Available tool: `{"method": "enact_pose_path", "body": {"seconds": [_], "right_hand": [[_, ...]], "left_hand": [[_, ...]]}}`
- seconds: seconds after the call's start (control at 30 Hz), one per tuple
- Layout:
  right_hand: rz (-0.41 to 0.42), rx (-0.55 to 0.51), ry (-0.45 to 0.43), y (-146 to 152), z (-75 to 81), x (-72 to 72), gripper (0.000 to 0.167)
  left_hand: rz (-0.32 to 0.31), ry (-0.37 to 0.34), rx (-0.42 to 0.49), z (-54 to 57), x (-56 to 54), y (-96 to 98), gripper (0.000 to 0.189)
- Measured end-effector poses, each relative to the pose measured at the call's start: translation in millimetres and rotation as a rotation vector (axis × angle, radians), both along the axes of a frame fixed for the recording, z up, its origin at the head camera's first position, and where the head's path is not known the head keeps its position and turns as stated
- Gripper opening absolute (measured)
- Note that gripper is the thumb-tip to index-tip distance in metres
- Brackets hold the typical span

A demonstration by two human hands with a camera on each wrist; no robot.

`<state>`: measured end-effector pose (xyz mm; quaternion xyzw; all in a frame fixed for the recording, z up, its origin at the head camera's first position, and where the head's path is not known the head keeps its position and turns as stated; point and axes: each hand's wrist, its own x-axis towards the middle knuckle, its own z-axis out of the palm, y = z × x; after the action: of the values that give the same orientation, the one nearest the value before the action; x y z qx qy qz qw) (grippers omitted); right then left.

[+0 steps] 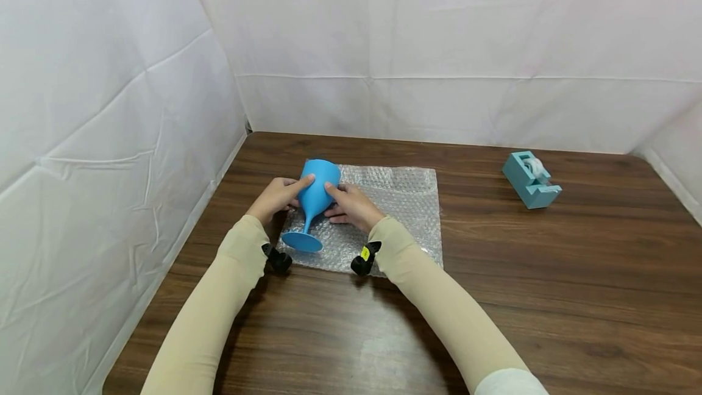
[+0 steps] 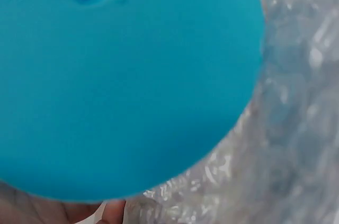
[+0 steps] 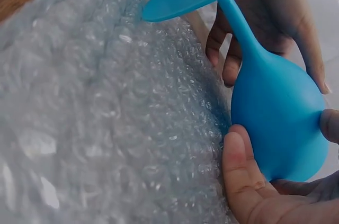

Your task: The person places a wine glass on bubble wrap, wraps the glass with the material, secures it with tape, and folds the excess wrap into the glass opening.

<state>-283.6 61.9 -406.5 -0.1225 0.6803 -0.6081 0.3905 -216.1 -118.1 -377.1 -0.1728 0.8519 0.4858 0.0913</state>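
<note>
"Judging by its dull, even surface, how would that blue goblet [image 1: 314, 203] handle?"

"Light, I'd guess, plastic or rubber, with little slip to it. The slim stem [image 1: 308, 222] looks the part likeliest to bend."

"So where should one take hold?"

"Round the bowl [image 3: 280, 113], where both hands have it. The right hand [image 1: 353, 205] pinches it between thumb and fingers; the left hand [image 1: 278, 197] grips the other side, its thumb on the near face."

"And where is it exactly?"

"Tilted over the left part of the bubble wrap [image 1: 408, 200] on the counter [image 1: 537, 273], its foot [image 1: 301, 242] towards the person. Whether it bears on the wrap, I can't tell. I'd squeeze gently, in case the wall gives."
</note>
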Motion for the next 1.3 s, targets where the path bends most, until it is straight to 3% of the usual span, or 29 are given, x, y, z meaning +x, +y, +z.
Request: {"method": "enact_pose_path", "body": {"seconds": [0.37,0.8,1.3], "right_hand": [[-0.009,0.017,0.005,-0.3,-3.1,-0.9,0.071],[-0.023,0.025,0.006,-0.3,-3.1,-0.6,0.073],[-0.100,0.027,0.038,0.7,-2.0,-1.4,0.068]], "left_hand": [[0.075,-0.038,0.003,2.4,1.4,1.0,0.093],[0.055,-0.104,0.090,2.7,0.5,-4.1,0.092],[0.053,-0.059,0.059,8.3,-1.5,2.3,0.086]]}}
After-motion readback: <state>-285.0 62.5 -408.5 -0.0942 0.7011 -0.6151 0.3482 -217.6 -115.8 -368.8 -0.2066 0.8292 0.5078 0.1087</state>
